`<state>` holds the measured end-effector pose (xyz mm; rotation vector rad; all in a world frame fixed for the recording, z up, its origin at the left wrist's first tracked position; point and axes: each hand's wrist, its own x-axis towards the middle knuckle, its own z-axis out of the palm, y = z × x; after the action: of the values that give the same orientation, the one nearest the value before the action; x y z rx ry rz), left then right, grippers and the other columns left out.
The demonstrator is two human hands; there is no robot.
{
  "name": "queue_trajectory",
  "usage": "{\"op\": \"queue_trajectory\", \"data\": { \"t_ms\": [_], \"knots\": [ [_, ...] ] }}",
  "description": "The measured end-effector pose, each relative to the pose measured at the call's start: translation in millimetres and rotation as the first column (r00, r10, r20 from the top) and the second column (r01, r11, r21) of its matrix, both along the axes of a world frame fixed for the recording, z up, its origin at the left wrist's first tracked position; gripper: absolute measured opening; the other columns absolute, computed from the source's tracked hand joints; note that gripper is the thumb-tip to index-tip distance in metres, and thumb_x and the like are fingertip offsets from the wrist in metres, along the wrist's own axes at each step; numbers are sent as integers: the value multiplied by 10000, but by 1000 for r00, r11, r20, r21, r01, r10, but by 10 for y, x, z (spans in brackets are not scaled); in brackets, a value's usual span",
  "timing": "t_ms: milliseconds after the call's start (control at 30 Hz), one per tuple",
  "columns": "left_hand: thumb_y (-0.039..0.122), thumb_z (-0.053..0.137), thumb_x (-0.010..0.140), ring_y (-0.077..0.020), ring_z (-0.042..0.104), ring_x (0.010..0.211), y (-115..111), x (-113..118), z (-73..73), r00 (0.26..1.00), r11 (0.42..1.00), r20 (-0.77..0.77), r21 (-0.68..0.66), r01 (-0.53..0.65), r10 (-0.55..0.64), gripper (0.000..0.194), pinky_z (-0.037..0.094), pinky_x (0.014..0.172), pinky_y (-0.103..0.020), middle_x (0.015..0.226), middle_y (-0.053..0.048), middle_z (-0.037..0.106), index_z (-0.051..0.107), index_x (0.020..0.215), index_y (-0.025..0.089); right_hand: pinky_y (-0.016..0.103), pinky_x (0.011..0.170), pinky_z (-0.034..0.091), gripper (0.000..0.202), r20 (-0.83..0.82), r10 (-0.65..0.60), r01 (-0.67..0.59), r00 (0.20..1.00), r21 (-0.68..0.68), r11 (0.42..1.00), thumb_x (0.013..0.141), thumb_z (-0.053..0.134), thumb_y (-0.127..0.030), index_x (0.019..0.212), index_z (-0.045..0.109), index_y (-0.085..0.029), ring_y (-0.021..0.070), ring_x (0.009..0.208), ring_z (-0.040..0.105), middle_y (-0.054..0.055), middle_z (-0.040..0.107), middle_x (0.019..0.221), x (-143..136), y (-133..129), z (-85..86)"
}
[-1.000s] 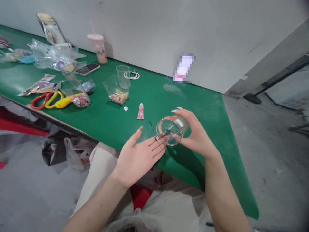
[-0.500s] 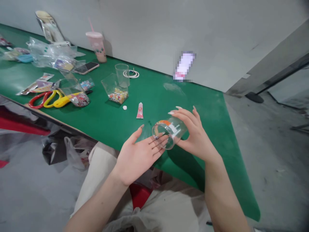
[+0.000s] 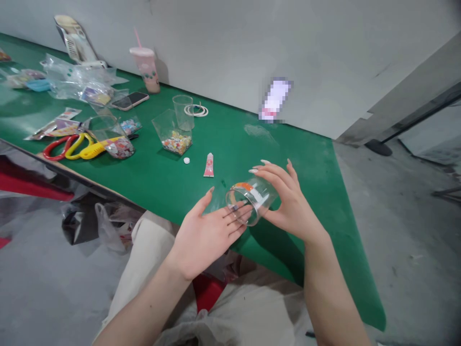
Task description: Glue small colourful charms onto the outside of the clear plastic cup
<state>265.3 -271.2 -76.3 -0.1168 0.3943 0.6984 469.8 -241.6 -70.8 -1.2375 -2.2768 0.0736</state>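
A clear plastic cup (image 3: pixel 260 194) with an orange patch on its side lies tilted over the green table, its mouth turned left. My right hand (image 3: pixel 286 199) grips it near the base, thumb below and fingers above. Palm up, my left hand (image 3: pixel 207 230) has its fingers stretched out under the cup's mouth, and the fingertips show through the clear wall. Whether they touch the cup I cannot tell. Beyond the hands lie a small pink tube (image 3: pixel 209 166) and a round white cap (image 3: pixel 186 160).
On the green table (image 3: pixel 230 139) stand a square clear cup (image 3: pixel 173 134) of colourful bits, another clear cup (image 3: pixel 183 113) and a pink drink cup (image 3: pixel 146 69). Scissors (image 3: pixel 59 147), a phone (image 3: pixel 130 101), a coiled white cord (image 3: pixel 196 111) and plastic bags (image 3: pixel 77 79) lie leftward.
The clear cup has shifted very slightly left and down with my right hand. My left hand stays palm up under its mouth.
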Motion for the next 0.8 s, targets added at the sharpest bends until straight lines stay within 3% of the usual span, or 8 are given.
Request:
{"op": "queue_trajectory", "data": {
  "t_ms": [800],
  "knots": [
    [509,417,875,-238,325,1354,-27,8,-14,1000,999,11,26,18,-18,729,205,1122,-322,1393,-196,436,300,1403,20,564,1141,115,568,29,21,-22,999,22,1000,729,535,-186,1278,422,-274,280,1300,417,55,524,1312,11,9,-27]
  ]
}}
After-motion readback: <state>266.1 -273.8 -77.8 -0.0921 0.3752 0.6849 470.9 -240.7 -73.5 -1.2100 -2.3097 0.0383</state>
